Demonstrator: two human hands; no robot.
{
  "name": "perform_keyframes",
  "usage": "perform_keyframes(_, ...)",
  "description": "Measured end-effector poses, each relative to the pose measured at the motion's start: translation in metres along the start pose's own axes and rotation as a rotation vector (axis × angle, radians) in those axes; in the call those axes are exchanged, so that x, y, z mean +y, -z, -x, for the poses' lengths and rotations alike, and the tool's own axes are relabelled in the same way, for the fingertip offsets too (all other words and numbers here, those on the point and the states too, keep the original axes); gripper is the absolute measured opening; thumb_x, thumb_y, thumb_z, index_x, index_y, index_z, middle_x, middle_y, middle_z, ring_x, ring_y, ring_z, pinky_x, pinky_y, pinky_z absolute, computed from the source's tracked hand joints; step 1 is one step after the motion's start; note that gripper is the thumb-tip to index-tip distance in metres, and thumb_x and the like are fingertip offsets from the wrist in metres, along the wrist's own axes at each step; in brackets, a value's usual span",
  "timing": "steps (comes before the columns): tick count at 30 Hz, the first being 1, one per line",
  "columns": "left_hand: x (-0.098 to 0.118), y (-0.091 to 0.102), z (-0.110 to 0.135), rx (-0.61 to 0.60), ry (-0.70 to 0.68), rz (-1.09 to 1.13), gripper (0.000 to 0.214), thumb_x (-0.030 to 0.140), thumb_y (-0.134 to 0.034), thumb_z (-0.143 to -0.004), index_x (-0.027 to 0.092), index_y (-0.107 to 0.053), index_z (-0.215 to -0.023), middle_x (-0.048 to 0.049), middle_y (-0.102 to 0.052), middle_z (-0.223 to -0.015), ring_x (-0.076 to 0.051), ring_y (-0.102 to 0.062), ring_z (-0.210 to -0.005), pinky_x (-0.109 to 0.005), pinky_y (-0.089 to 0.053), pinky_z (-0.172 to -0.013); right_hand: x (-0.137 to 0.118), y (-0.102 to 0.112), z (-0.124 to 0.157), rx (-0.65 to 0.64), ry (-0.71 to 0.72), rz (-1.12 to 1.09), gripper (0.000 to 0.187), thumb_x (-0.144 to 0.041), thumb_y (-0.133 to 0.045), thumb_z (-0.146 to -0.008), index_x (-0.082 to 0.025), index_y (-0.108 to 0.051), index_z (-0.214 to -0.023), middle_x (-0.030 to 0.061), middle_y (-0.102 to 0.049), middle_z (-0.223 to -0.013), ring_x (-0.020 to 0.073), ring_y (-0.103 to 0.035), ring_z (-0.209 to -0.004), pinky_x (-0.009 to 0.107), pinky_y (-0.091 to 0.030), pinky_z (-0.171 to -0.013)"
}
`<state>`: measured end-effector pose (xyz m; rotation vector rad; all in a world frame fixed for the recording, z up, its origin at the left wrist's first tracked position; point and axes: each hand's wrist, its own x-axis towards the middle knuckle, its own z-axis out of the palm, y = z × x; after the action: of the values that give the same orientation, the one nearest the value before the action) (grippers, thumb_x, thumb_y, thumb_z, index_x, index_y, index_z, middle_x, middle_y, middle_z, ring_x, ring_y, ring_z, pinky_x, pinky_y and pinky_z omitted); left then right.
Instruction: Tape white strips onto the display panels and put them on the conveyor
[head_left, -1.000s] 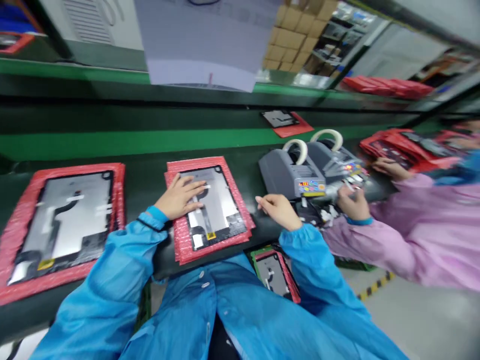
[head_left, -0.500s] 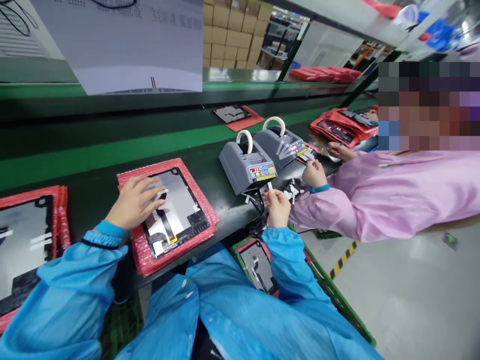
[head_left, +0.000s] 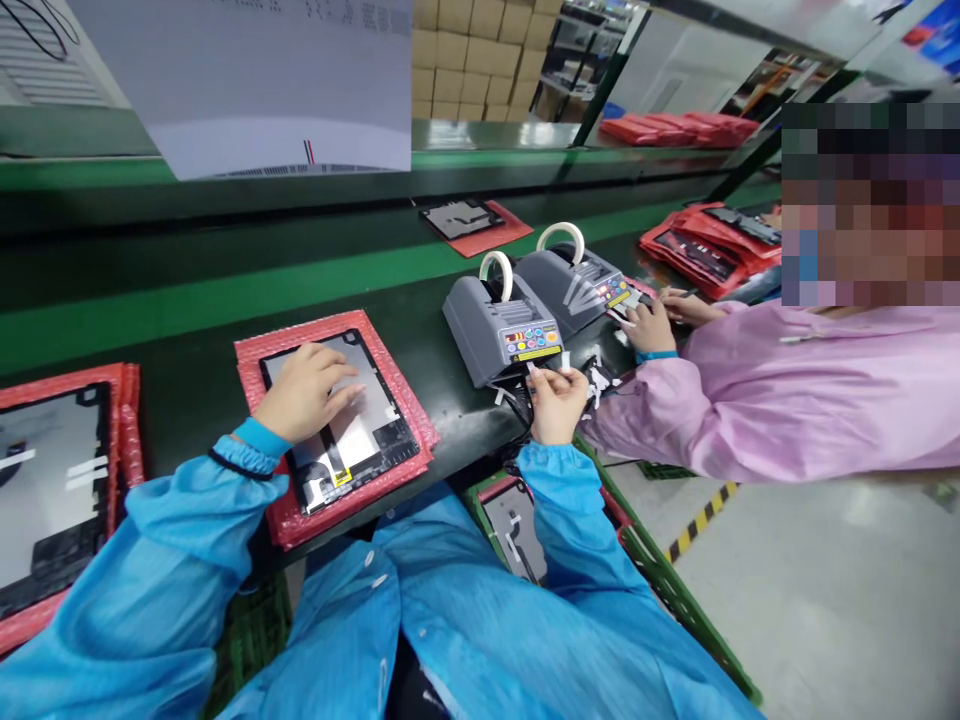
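My left hand [head_left: 309, 392] lies with its fingers stretched over a flat grey panel with a black border [head_left: 367, 410], which looks like a tablet screen part. Under my palm runs a black flex cable [head_left: 328, 448], ending at a yellow-edged patch. The panel rests on red bubble-wrap sheets [head_left: 281, 515]. Out to the right, my right hand [head_left: 559, 408] pinches a small piece of white tape [head_left: 566, 361] at the front of the nearer grey tape dispenser [head_left: 487, 335]. Another white tape end shows by the thumb, against the dispenser mouth.
A second tape dispenser [head_left: 559, 290] stands behind. A co-worker's pink sleeve [head_left: 750, 400] and hands are close on the right. More panels on red wrap lie left [head_left: 56, 470] and at the back [head_left: 461, 217]. A green crate [head_left: 660, 570] is below the table edge.
My left hand has slid right and up over the panel, covering more of it. My right hand has shifted slightly right at the dispenser, the tape piece still between its fingers. The view has tilted slightly.
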<state>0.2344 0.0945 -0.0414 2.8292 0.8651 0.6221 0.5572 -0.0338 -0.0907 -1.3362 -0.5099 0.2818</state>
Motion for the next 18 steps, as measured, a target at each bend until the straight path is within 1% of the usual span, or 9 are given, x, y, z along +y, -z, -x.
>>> perform_keyframes(3,0.012,-0.001,-0.006,0.008,0.003,0.101,0.041,0.049,-0.043,-0.090,0.018,-0.070,-0.092,-0.0101,-0.066,-0.093,-0.024,-0.053,-0.092,-0.042,-0.042,-0.088,-0.008,0.003,0.008,-0.022,0.093,0.036,0.052,-0.035,-0.073,-0.063,-0.025,-0.029,-0.090,-0.0083,-0.060,-0.066,0.0093,-0.056,-0.056,0.025,-0.045,-0.061)
perform_keyframes(5,0.025,-0.001,-0.012,-0.007,0.003,0.205,0.037,0.047,-0.045,-0.090,0.019,-0.069,-0.094,-0.0085,-0.067,-0.093,-0.023,-0.054,-0.092,-0.041,-0.041,-0.090,-0.019,0.000,0.022,-0.107,0.142,0.066,0.048,-0.031,-0.071,-0.067,-0.025,-0.031,-0.093,-0.0078,-0.062,-0.068,0.0095,-0.057,-0.058,0.024,-0.044,-0.060)
perform_keyframes(6,0.033,-0.001,-0.015,-0.013,0.000,0.264,0.035,0.046,-0.046,-0.090,0.019,-0.068,-0.094,-0.0077,-0.067,-0.093,-0.022,-0.055,-0.092,-0.040,-0.041,-0.091,-0.026,-0.003,0.031,-0.187,0.153,0.081,0.046,-0.029,-0.070,-0.069,-0.025,-0.032,-0.095,-0.0071,-0.063,-0.069,0.0100,-0.058,-0.060,0.023,-0.044,-0.058)
perform_keyframes(8,0.048,-0.001,-0.022,-0.029,-0.003,0.372,0.031,0.044,-0.049,-0.090,0.019,-0.066,-0.095,-0.0064,-0.068,-0.093,-0.020,-0.056,-0.091,-0.038,-0.041,-0.091,-0.040,-0.014,0.048,-0.406,0.151,0.109,0.044,-0.027,-0.068,-0.073,-0.025,-0.033,-0.098,-0.0056,-0.064,-0.072,0.0111,-0.060,-0.064,0.023,-0.044,-0.057)
perform_keyframes(11,0.064,0.000,-0.030,-0.073,0.014,0.463,0.025,0.041,-0.055,-0.088,0.019,-0.064,-0.093,-0.0052,-0.066,-0.089,-0.019,-0.056,-0.089,-0.034,-0.042,-0.088,-0.055,-0.036,0.065,-0.711,0.128,0.138,0.040,-0.027,-0.068,-0.075,-0.025,-0.035,-0.099,-0.0044,-0.065,-0.073,0.0118,-0.060,-0.065,0.023,-0.045,-0.056)
perform_keyframes(13,0.066,0.000,-0.030,-0.106,0.042,0.479,0.021,0.038,-0.056,-0.087,0.018,-0.063,-0.084,-0.0043,-0.064,-0.083,-0.018,-0.054,-0.087,-0.033,-0.042,-0.085,-0.059,-0.052,0.070,-0.851,0.106,0.147,0.038,-0.029,-0.068,-0.076,-0.025,-0.037,-0.098,-0.0038,-0.065,-0.074,0.0117,-0.060,-0.063,0.023,-0.045,-0.055)
perform_keyframes(15,0.063,0.001,-0.025,-0.110,0.090,0.486,0.020,0.033,-0.055,-0.088,0.018,-0.059,-0.074,-0.0035,-0.062,-0.078,-0.018,-0.053,-0.085,-0.032,-0.042,-0.083,-0.057,-0.066,0.070,-0.935,0.075,0.156,0.039,-0.032,-0.068,-0.076,-0.025,-0.038,-0.098,-0.0029,-0.065,-0.074,0.0123,-0.060,-0.064,0.024,-0.045,-0.054)
perform_keyframes(16,0.061,0.000,-0.022,-0.098,0.126,0.491,0.021,0.031,-0.055,-0.087,0.018,-0.057,-0.071,-0.0032,-0.062,-0.076,-0.018,-0.053,-0.083,-0.033,-0.042,-0.082,-0.055,-0.072,0.069,-0.958,0.051,0.160,0.040,-0.033,-0.069,-0.075,-0.025,-0.038,-0.099,-0.0023,-0.066,-0.076,0.0128,-0.060,-0.065,0.024,-0.046,-0.054)
perform_keyframes(18,0.055,-0.001,-0.015,-0.063,0.207,0.508,0.022,0.030,-0.055,-0.087,0.018,-0.055,-0.069,-0.0024,-0.061,-0.075,-0.017,-0.053,-0.081,-0.033,-0.041,-0.082,-0.051,-0.081,0.066,-0.957,-0.013,0.153,0.044,-0.035,-0.070,-0.074,-0.025,-0.037,-0.100,-0.0008,-0.068,-0.079,0.0134,-0.061,-0.067,0.024,-0.047,-0.055)
